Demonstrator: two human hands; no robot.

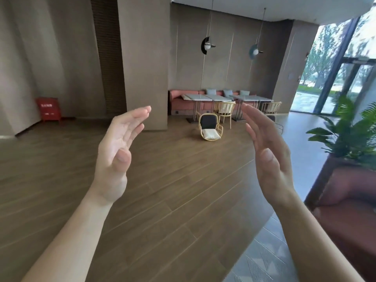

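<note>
My left hand [117, 151] is raised in front of me with its fingers straight and its palm turned inward. My right hand [268, 153] is held up opposite it, palm facing the left hand, fingers straight. Both hands hold nothing, and a wide gap lies between them. Far across the wooden floor [173, 190], seen through that gap, a rattan chair [210, 129] with a dark back and a white cushion lies tipped over.
A wide brown pillar [145, 64] stands ahead on the left. Behind the chair are white tables [205, 97], upright rattan chairs [224, 110] and a pink bench. A red box [48, 108] sits by the left wall. A leafy plant [345, 131] and a brown sofa [354, 210] are at my right.
</note>
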